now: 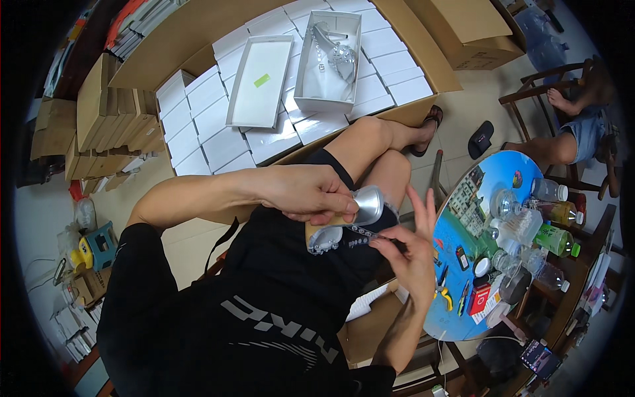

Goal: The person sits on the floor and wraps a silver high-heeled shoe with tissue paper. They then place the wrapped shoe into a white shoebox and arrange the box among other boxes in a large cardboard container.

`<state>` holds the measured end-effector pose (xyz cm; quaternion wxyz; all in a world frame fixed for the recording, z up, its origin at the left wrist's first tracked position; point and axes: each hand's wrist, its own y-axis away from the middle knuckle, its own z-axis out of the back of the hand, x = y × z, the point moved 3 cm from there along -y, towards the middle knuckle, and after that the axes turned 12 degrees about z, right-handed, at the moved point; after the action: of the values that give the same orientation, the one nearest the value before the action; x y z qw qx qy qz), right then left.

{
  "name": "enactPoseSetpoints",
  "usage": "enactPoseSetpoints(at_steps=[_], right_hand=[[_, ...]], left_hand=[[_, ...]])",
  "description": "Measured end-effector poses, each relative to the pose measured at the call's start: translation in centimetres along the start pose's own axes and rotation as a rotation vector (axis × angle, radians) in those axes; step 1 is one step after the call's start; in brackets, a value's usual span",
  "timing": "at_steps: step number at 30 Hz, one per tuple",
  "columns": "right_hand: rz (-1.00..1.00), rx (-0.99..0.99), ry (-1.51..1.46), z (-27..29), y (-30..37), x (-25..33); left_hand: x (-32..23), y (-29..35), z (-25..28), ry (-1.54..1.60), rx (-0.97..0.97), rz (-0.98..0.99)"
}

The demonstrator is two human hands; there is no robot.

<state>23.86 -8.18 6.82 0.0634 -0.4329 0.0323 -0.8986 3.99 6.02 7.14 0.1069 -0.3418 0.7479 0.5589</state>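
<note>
Silver high-heeled shoe sits over the person's lap, left hand clamped around its heel end. Right hand pinches the jewelled strap by the fingertips. Looks risky: tug too hard and those little stones could pop off the strap.

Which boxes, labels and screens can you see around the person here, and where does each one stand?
White boxes: closed, rectangular, packed in rows in the big brown carton ahead.
Open white box: on those rows, a silver shoe inside.
White lid: beside it, upturned, with a small green label.
Red packet: on the round table at right.
Phone screen: lower right, lit.
</note>
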Motion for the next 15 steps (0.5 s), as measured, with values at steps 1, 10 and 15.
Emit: enactPoseSetpoints(at_steps=[1, 10, 15], right_hand=[[-0.027, -0.004, -0.005, 0.4, 0.3, -0.3], [-0.34, -0.245, -0.622, -0.6, 2.2, -2.4], [-0.319, -0.464, -1.061, -0.7, 2.7, -3.5]], left_hand=[[0.2, 0.0, 0.1, 0.016, -0.003, 0.011], [1.0, -0.6, -1.3, 0.024, 0.105, -0.183], [1.6, -1.6, -2.1, -0.005, 0.119, -0.405]])
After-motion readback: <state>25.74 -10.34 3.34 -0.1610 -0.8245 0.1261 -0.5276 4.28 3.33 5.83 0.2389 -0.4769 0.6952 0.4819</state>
